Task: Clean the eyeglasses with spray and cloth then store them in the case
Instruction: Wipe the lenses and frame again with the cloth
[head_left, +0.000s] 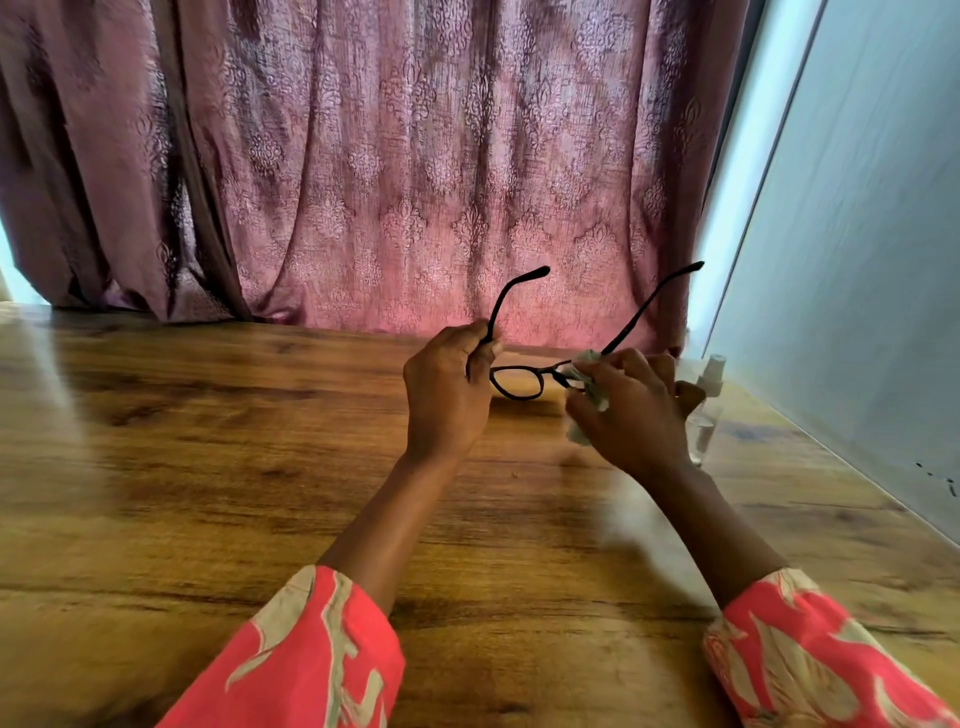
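Observation:
Black round-framed eyeglasses (519, 382) hang above the wooden table (208, 467), temples open and pointing away from me. My left hand (447, 395) grips the left end of the frame where the temple joins. My right hand (631, 410) pinches a pale cloth (584, 379) around the right lens, which the cloth and fingers hide. A small clear spray bottle (707, 400) with a white top stands on the table just right of my right hand, partly hidden by it. No case is in view.
A patterned mauve curtain (389, 182) hangs along the table's far edge. A pale wall (857, 260) runs along the table's right side, close behind the spray bottle. Bare wood stretches to the left and toward me.

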